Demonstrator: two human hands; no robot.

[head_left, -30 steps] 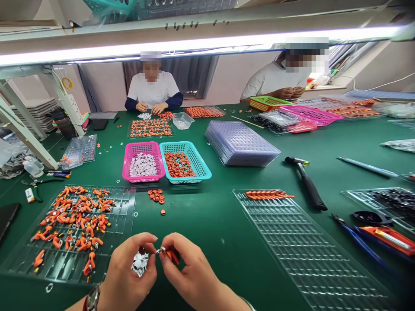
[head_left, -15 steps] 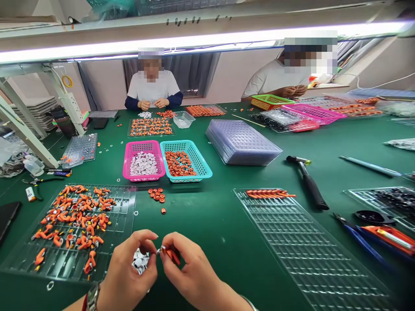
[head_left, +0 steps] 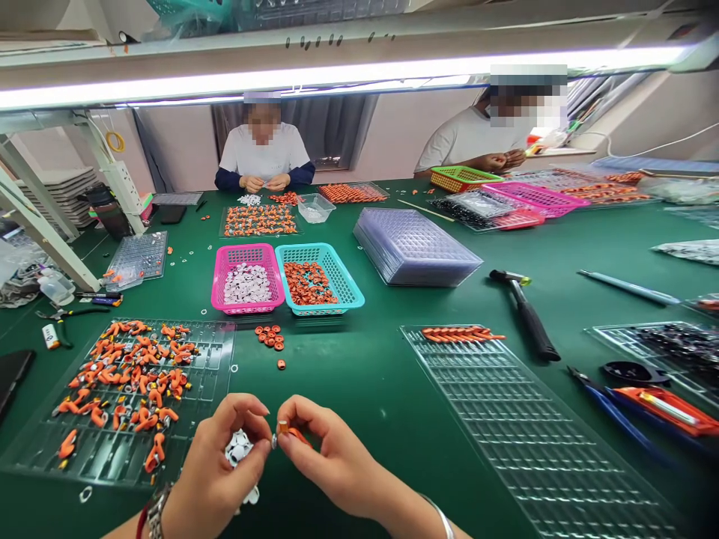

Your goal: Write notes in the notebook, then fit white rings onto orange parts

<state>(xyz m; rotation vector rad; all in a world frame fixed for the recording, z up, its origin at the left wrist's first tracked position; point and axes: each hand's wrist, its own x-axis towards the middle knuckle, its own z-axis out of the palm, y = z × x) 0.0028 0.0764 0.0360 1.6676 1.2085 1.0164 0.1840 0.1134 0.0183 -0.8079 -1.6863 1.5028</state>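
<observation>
My left hand (head_left: 216,468) cups a small heap of white parts (head_left: 239,448) in its palm, thumb and forefinger pinched toward the right hand. My right hand (head_left: 326,457) pinches a small orange part (head_left: 293,432) with a metal end, its tip touching the left fingertips. Both hands hover low over the green table (head_left: 359,382) near its front edge. To the left lies a clear tray (head_left: 213,359) scattered with orange pieces (head_left: 132,378). Beyond it stand a pink basket (head_left: 247,281) of white parts and a teal basket (head_left: 319,278) of orange rings.
Loose orange rings (head_left: 271,338) lie ahead. A clear grid tray (head_left: 522,419) with a row of orange parts (head_left: 461,335) lies right, then a hammer (head_left: 525,313), blue cutters (head_left: 612,408), a stack of clear trays (head_left: 416,247). Two other people (head_left: 264,153) work at the far side.
The hands have stayed together at the front; the left hand has tilted a little and the right fingers have turned the orange part slightly. The view has shifted a little.
</observation>
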